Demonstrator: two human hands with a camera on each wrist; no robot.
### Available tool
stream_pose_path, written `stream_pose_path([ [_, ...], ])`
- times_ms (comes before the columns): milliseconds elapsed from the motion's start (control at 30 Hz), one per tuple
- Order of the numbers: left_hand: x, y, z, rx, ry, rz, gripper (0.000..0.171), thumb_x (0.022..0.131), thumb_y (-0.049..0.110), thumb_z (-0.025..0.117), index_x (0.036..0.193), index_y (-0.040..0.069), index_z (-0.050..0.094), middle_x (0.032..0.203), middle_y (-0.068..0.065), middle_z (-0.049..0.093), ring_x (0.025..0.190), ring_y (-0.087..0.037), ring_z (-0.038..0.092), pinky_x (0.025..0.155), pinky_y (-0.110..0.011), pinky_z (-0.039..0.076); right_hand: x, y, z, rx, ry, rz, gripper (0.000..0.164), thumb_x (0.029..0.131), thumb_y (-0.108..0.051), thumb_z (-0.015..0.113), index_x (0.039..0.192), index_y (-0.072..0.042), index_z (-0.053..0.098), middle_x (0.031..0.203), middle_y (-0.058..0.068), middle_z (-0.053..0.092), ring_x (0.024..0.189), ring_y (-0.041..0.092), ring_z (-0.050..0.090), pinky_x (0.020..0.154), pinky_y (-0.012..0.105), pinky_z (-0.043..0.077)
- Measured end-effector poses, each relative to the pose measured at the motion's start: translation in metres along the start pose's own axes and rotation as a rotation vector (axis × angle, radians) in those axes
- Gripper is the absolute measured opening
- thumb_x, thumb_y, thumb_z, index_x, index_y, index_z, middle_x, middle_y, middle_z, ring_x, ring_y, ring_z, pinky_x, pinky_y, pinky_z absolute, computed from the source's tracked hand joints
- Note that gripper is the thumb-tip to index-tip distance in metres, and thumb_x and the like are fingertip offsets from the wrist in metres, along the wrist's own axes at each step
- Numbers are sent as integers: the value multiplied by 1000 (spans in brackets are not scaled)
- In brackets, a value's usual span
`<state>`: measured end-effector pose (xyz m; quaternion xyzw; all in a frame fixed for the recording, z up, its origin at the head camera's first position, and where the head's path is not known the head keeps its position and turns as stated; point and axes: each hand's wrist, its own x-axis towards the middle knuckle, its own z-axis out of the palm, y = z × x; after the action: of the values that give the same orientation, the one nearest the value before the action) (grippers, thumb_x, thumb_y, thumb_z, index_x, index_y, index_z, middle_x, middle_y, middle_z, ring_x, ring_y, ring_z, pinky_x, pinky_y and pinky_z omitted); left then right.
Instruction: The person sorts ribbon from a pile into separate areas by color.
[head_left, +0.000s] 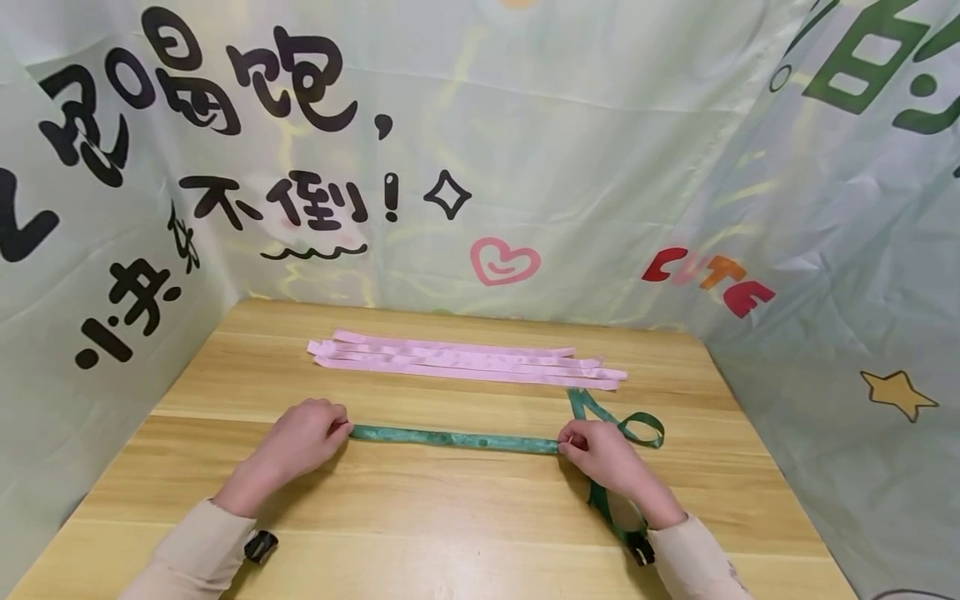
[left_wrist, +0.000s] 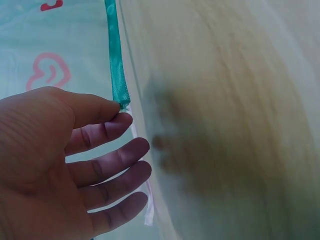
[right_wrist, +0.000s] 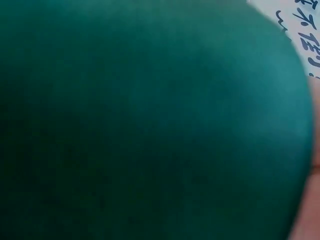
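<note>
A green satin ribbon point(head_left: 457, 440) stretches straight between two hands over the table. At its left end, my left hand point(head_left: 311, 433) pinches the tip between thumb and forefinger; the left wrist view shows the frayed ribbon end point(left_wrist: 119, 90) there, the other fingers of the left hand point(left_wrist: 65, 150) held apart. My right hand point(head_left: 603, 454) pinches the ribbon farther along. Beyond that hand, the loose length loops behind it and hangs down near the wrist. Green ribbon point(right_wrist: 150, 120) fills most of the right wrist view, blurred and close, hiding the right fingertips.
Several pink ribbon strips point(head_left: 465, 362) lie side by side across the back of the wooden table point(head_left: 420, 533). A printed cloth point(head_left: 585, 150) with lettering, a heart and a star surrounds the table at the back and sides. Dark wrist cameras point(head_left: 261, 546) sit at both cuffs.
</note>
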<state>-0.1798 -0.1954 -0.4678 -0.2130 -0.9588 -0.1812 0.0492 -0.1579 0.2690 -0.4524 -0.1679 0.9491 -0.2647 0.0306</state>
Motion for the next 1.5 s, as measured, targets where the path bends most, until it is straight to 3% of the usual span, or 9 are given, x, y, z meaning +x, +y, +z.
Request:
stream_pose_path([
  [533,0,-1,5,18,19,-19,23,94,13,75,74,17,65,69,4,51,67,-13,43,64,-31,39,3,1,3,-24,-39,-13,4,99,-11,71,95,-9,71,69,-8,54,59,2,42,58,22,38],
  [900,0,-1,7,37,29,-16,23,93,12,76,73,16,65,69,4,52,67,-14,43,63,-31,40,7,3,5,-66,-18,24,5,98,-11,72,98,-6,74,70,-8,56,60,5,45,58,23,40],
  [1500,-1,1,6,39,32,-23,21,93,13,78,75,15,67,70,4,53,67,-14,45,63,-32,41,8,7,4,-130,16,33,6,99,-14,72,97,-9,74,77,-7,65,67,7,50,62,26,44],
])
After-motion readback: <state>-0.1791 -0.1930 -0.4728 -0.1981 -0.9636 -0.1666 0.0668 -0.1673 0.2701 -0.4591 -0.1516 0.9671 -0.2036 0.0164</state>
